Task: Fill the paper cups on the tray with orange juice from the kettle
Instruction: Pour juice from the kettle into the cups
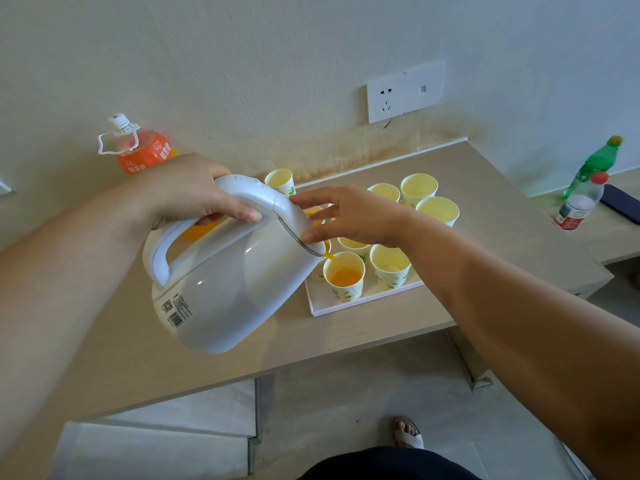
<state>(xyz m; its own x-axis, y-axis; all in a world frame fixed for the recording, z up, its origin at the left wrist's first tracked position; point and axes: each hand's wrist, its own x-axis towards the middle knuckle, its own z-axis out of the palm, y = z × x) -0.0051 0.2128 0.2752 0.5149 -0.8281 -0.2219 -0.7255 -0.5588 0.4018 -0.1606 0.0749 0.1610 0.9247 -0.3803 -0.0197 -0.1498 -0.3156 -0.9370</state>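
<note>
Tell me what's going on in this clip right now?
A person is pouring orange juice from a tilted white kettle into a paper cup at the near edge of the tray. The left hand grips the handle; the right hand steadies the lid. The cup beside it looks empty.

**Surfaces and materials**

Kettle (235, 271): smooth white plastic, soft sheen, printed sticker low on the body. Paper cups (344, 274): matt paper, pale inside, green print outside. Tray (346, 304): flat white, smooth, material unclear. Table (485, 216): matt beige wood-look laminate. Juice bottle (143, 150) and green bottle (595, 168): clear glossy plastic. Wall (277, 64): finely textured, matt, stained near the tabletop.
</note>
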